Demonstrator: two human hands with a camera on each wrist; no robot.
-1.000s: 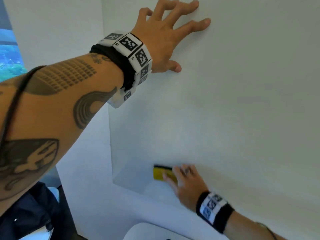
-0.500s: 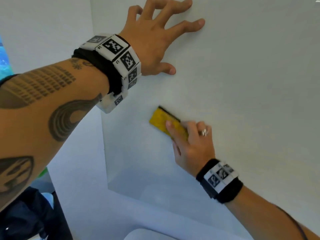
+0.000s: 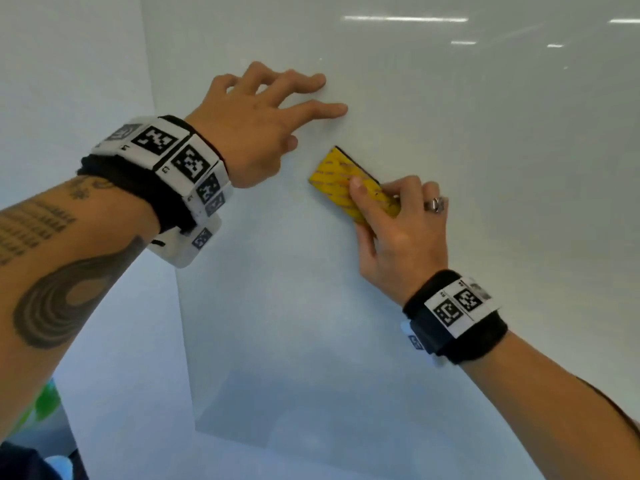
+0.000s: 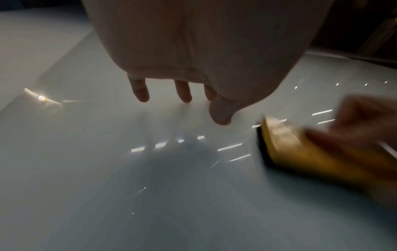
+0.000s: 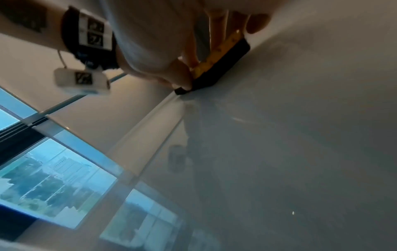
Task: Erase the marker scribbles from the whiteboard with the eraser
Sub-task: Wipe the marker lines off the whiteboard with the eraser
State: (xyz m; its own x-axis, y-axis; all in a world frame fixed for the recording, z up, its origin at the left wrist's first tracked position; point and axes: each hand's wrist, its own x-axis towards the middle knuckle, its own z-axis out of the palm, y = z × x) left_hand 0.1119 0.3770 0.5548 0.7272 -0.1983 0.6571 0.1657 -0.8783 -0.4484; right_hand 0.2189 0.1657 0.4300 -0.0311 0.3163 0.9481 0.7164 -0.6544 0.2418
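Observation:
The whiteboard (image 3: 450,140) fills the wall ahead, glossy and pale, with no marker scribbles showing in any view. My right hand (image 3: 394,216) grips the yellow eraser (image 3: 337,178) by its long sides and holds its black felt face (image 5: 223,66) flat against the board. The eraser (image 4: 300,149) shows blurred in the left wrist view, low right of my fingers. My left hand (image 3: 273,109) rests on the board with fingers spread, fingertips (image 4: 141,95) touching the surface, just up and left of the eraser.
The board's left edge (image 3: 180,306) and bottom edge (image 3: 311,452) border a plain white wall (image 3: 69,64). A window (image 5: 53,169) with an outdoor view shows in the right wrist view. Ceiling lights reflect on the board (image 3: 405,19).
My right hand has slid the eraser up the board from near the bottom edge to just below my left hand. The left hand has stayed pressed on the board.

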